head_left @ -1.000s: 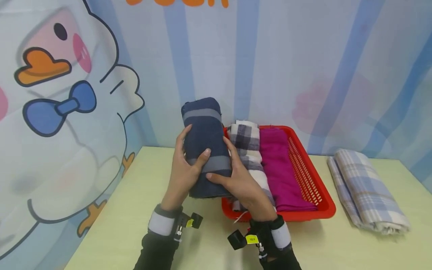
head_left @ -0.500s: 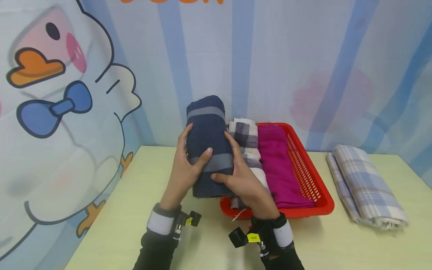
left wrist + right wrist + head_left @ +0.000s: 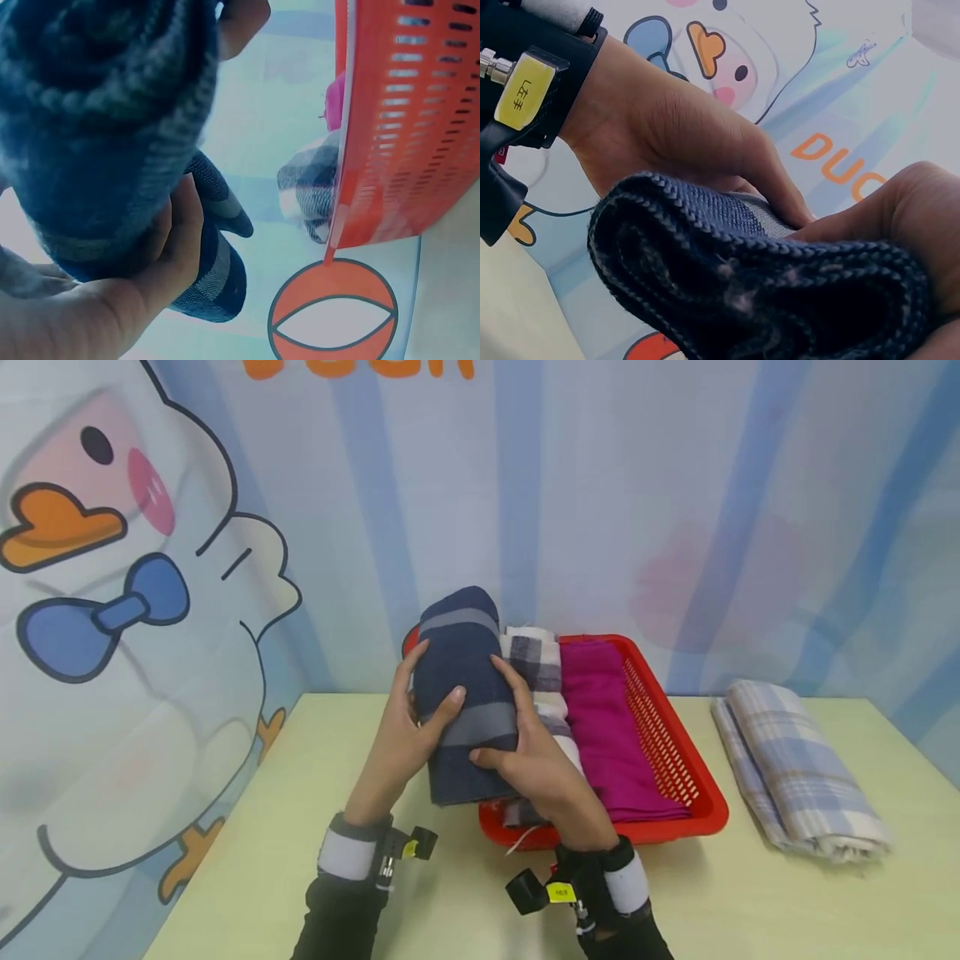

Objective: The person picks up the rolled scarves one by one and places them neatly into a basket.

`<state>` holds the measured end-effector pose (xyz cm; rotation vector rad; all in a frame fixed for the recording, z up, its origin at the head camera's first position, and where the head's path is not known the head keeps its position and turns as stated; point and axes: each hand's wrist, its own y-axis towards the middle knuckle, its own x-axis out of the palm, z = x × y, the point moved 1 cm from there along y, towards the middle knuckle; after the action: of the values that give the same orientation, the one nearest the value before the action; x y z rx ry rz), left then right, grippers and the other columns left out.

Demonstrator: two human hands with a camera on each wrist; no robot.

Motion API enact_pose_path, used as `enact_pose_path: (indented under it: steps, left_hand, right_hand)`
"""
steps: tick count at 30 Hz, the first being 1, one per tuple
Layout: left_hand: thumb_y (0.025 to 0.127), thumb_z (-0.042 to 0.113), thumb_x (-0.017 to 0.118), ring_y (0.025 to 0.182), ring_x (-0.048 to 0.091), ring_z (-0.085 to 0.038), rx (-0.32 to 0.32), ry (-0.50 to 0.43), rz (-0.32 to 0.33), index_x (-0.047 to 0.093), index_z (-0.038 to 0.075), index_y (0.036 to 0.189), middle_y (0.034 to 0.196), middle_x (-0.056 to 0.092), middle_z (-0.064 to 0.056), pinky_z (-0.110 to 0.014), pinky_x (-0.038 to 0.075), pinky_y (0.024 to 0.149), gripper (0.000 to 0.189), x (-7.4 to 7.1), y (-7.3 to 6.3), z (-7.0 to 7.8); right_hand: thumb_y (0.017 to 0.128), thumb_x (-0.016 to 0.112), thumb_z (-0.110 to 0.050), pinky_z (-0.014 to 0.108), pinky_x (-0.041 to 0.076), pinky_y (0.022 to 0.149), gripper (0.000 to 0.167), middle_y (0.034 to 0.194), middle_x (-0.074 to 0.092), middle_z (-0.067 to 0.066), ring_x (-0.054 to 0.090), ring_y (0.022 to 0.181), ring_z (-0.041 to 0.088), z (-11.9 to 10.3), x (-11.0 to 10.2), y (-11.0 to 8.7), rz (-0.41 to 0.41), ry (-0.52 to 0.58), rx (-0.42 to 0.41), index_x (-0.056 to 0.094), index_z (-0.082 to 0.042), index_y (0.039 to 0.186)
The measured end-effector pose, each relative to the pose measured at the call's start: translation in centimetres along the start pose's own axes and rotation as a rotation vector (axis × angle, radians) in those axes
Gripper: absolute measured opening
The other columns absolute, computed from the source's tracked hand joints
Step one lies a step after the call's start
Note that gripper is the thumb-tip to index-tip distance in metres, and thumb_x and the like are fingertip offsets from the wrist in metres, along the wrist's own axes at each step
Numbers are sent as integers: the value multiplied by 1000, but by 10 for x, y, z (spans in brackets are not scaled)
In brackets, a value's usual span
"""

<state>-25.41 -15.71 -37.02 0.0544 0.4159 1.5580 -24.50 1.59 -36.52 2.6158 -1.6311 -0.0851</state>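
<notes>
Wearing: both dark sleeves (image 3: 337,918) are extending from the lower edge, and each wrist is carrying a grey-and-white band (image 3: 350,857) with a small black device (image 3: 423,843) on its inner side.
Left hand (image 3: 397,731): it is gripping the left side of the navy cloth roll (image 3: 467,672); its fingers are bending around the edge and its thumb is lying over the front face.
Right hand (image 3: 543,768): it is gripping the same roll from the right; its fingers are curving along that side and its thumb is pressing on the front, a little below the other thumb.
Navy cloth roll: it is staying in the air between both palms, above the pale yellow table (image 3: 285,860), and its top is leaning slightly to the left. Two paler stripes are crossing it. In the right wrist view its end is showing several folded layers; in the left wrist view a gap is separating it from the red basket (image 3: 673,829).
Red basket: it is sitting on the table, and the roll is partly hiding its left side from the head view.
Inside the basket: a checked cloth (image 3: 542,664) is lying at left, and a magenta cloth (image 3: 600,727) is lying beside it.
Plaid cloth (image 3: 802,760): it is lying folded on the table, right of the basket and apart from it.
Backdrop (image 3: 600,485): it is hanging behind everything, showing a big cartoon duck (image 3: 150,693) and blue stripes.
</notes>
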Motion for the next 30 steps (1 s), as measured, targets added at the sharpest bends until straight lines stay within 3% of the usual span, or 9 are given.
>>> enact_pose_path:
  steps: [5, 9, 16, 23, 30]
  left_hand:
    - [97, 36, 61, 135, 50, -35, 2, -8, -25, 19, 40, 156, 159, 29, -9, -56, 47, 105, 73, 6, 5, 0]
    - [98, 38, 59, 136, 48, -33, -30, -62, -68, 17, 44, 155, 160, 27, -7, -54, 46, 107, 71, 10, 9, 2]
    - [98, 44, 56, 145, 33, -30, -59, -122, -94, 13, 49, 154, 164, 15, 1, -57, 36, 115, 71, 17, 18, 0]
    - [101, 31, 53, 138, 43, -31, -48, -335, -116, 18, 46, 154, 159, 24, -2, -54, 42, 111, 65, 17, 24, -2]
    - [97, 27, 60, 139, 43, -31, -16, -319, -124, 22, 46, 153, 159, 26, -3, -54, 45, 107, 70, 17, 32, -4]
  right_hand:
    - [84, 59, 13, 41, 56, 91, 104, 153, 29, 7, 54, 118, 35, -2, -7, -4, -5, 30, 14, 15, -56, 150]
    - [84, 59, 13, 41, 56, 90, 104, 153, 29, 6, 53, 119, 35, -5, -14, -7, -15, 34, 9, 16, -56, 150]
    - [84, 59, 13, 43, 56, 91, 102, 154, 26, 6, 46, 123, 37, -4, -23, -10, -23, 23, 4, 19, -52, 151]
    - [84, 60, 10, 43, 57, 90, 99, 148, 29, 13, 45, 122, 37, -3, -28, -14, -59, 23, 6, 18, -48, 153]
    - [85, 59, 11, 44, 55, 91, 100, 149, 28, 12, 43, 123, 37, -2, -28, -13, -66, 8, -4, 15, -48, 153]
